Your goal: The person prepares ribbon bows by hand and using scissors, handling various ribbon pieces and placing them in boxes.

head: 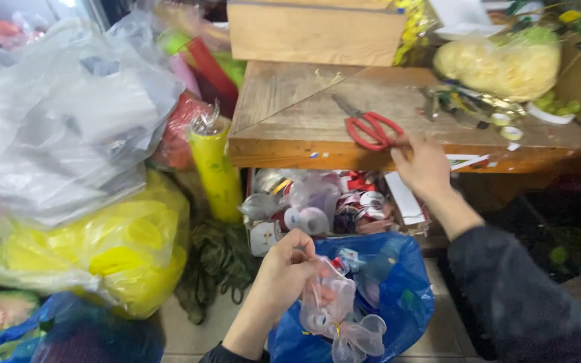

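Note:
My left hand (284, 272) grips a bunch of sheer pale ribbon bows (336, 316) over an open blue plastic bag (398, 296) on the floor. My right hand (421, 165) reaches up to the front edge of a wooden table (290, 128), its fingers touching the handles of red scissors (370, 128) lying there. A dark sleeve covers my right forearm.
Under the table sits a box of ribbon rolls (324, 205). A yellow wrapped roll (215, 168) leans beside it. Large clear (62, 114) and yellow plastic bags (95, 249) pile up at the left. A wooden box (314, 30) and a bag of yellow filler (499, 64) sit on the table.

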